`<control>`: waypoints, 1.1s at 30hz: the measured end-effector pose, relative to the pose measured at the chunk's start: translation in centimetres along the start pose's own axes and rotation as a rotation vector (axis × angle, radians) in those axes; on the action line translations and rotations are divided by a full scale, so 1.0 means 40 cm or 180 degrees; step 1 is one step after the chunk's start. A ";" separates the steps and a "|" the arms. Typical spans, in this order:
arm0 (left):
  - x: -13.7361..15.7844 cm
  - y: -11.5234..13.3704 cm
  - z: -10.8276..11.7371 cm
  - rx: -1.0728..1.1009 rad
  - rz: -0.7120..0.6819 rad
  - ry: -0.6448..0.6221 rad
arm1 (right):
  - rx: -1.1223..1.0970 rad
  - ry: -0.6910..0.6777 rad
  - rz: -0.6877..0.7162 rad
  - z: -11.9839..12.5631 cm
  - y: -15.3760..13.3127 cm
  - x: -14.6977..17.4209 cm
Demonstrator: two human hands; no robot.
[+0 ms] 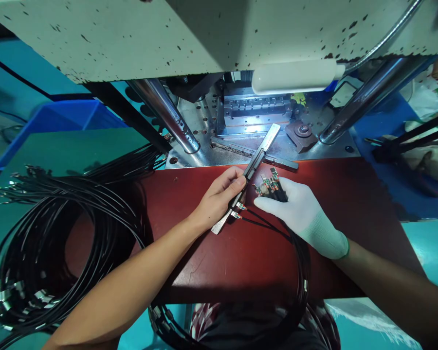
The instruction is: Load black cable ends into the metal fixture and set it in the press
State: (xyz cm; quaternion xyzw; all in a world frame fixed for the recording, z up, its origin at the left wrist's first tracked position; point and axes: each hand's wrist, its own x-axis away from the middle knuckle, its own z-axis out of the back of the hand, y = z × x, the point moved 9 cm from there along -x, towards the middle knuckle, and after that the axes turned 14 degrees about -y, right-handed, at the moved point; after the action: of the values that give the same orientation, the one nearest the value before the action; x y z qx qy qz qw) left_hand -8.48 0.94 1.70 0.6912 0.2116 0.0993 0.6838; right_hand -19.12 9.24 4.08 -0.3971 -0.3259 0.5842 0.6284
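My bare left hand (222, 194) grips a long metal bar fixture (270, 138), held at a slant over the red work surface (204, 262). Two cable connectors (238, 210) sit at the bar's lower part, their black leads running right. In its white glove, my right hand (299, 209) is closed around a bunch of black cables (277, 192), whose metal connector ends stick out toward the bar. The cables hang from this hand over the front edge. Behind the held bar, a second metal bar (281, 161) lies across the edge of the machine's plate.
A press with a lit metal die block (255, 112) stands ahead, between two steel posts (170, 116). Its pale, chipped head (131, 43) overhangs, with a white lamp (295, 78) beneath. Coiled black cables (95, 272) lie left; a blue bin (62, 116) is behind them.
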 end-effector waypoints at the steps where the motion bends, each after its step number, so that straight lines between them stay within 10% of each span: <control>1: 0.000 0.000 0.000 0.0000 -0.0006 -0.0006 | -0.0091 -0.0098 0.0001 -0.005 0.002 -0.002; 12: -0.006 0.002 -0.015 0.0319 -0.0063 -0.0212 | -0.1220 -0.1224 -0.0327 -0.062 0.026 -0.013; 20: -0.005 -0.004 -0.011 0.0316 0.0073 -0.0128 | -0.0207 -0.0584 0.0442 -0.049 -0.021 -0.019; 33: 0.002 0.032 -0.017 -0.0668 -0.0300 0.0047 | 0.0153 -0.0511 0.0435 -0.062 -0.030 -0.013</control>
State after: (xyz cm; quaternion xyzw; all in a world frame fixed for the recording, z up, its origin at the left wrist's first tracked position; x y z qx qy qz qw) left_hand -8.48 1.62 2.99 0.6044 0.2374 0.0938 0.7547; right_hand -16.45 8.45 4.00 -0.3552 -0.3332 0.6632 0.5683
